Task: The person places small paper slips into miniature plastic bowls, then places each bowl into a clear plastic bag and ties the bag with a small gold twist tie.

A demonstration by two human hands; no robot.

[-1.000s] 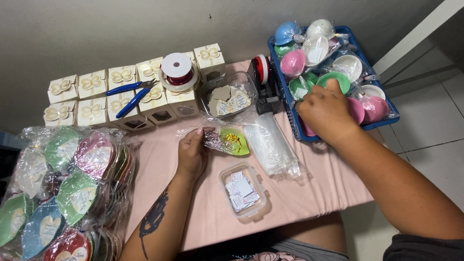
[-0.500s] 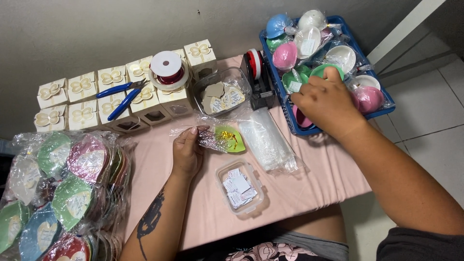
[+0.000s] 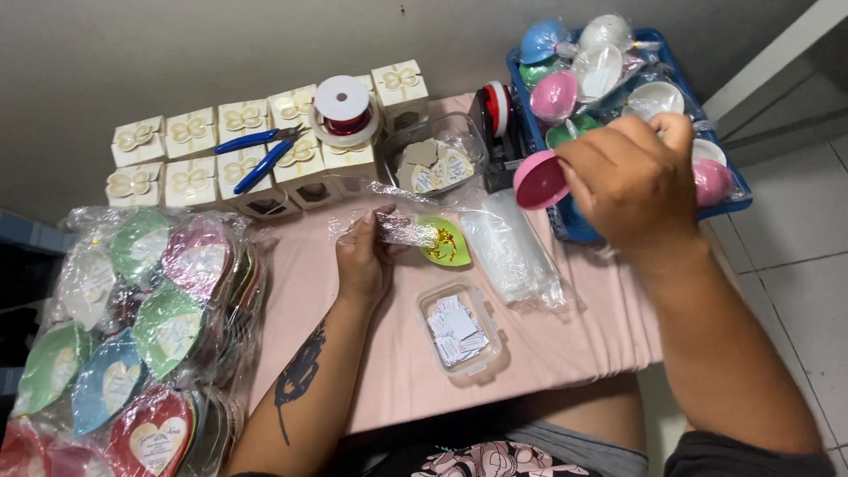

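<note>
My right hand point(image 3: 634, 177) holds a pink heart-shaped dish point(image 3: 540, 180) up in front of the blue basket point(image 3: 738, 201), which is full of pink, white, green and blue dishes. My left hand point(image 3: 364, 256) rests on the pink tablecloth point(image 3: 583, 340) and pinches a clear cellophane bag point(image 3: 389, 227) whose open end lies over a green dish point(image 3: 447, 242) with a gold bit in it. A stack of clear bags point(image 3: 512, 247) lies between the two hands.
Cream gift boxes point(image 3: 190, 132) with bows line the back, with blue pliers point(image 3: 261, 152) and a red ribbon spool point(image 3: 343, 108) on them. A clear tub of tags point(image 3: 437, 159), a tape dispenser point(image 3: 495, 110), a small box of cards point(image 3: 459, 329) and wrapped heart dishes point(image 3: 132, 327) at left.
My right hand has lifted out of the blue basket, bringing a pink dish up and toward the middle. My left hand stays on the cellophane bag.
</note>
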